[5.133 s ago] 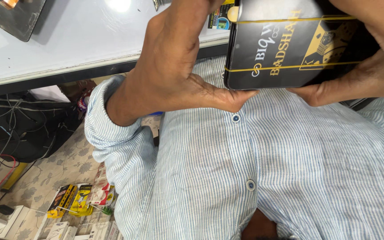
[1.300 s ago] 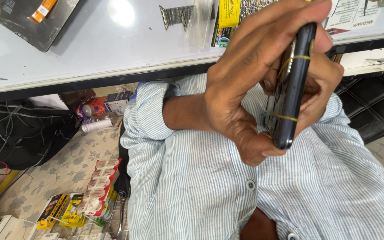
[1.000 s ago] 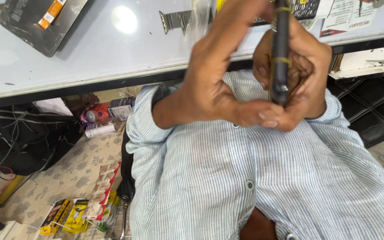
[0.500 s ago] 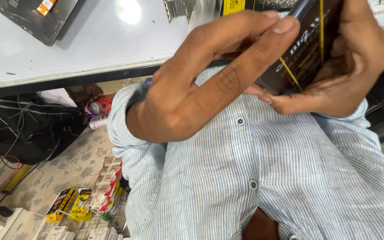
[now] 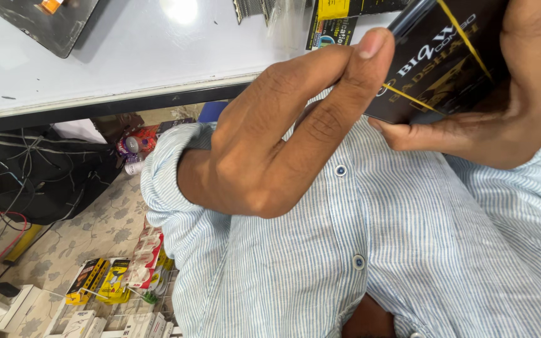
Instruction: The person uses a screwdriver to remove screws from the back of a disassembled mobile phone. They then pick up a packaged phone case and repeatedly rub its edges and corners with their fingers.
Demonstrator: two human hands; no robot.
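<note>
Flat black box with gold lines (image 5: 446, 62) sits top right of view, held up close in front of the chest, well above the floor and just near of the table edge. Tilted, printed face toward the camera, so it reads as being held for inspection or opening.

Right hand (image 5: 502, 106) grasps it from the right and underneath: fingers curl under the lower edge, palm backs the far side. This hand carries the weight.

Left hand (image 5: 270, 156) comes in from the left, fingers (image 5: 352, 69) extended and pressed together against the box's left end. Looks like a pinch or push on that end; actual contact under the fingertips is hidden.

Behind both: pale striped shirt (image 5: 370, 250), cuff rolled at the left wrist.

Far side: white table (image 5: 126, 56) with a dark slab-like device (image 5: 45, 22) at its far left.

Left, on the patterned floor: black bag with cables (image 5: 39, 175), small yellow and white packages (image 5: 104, 281).
</note>
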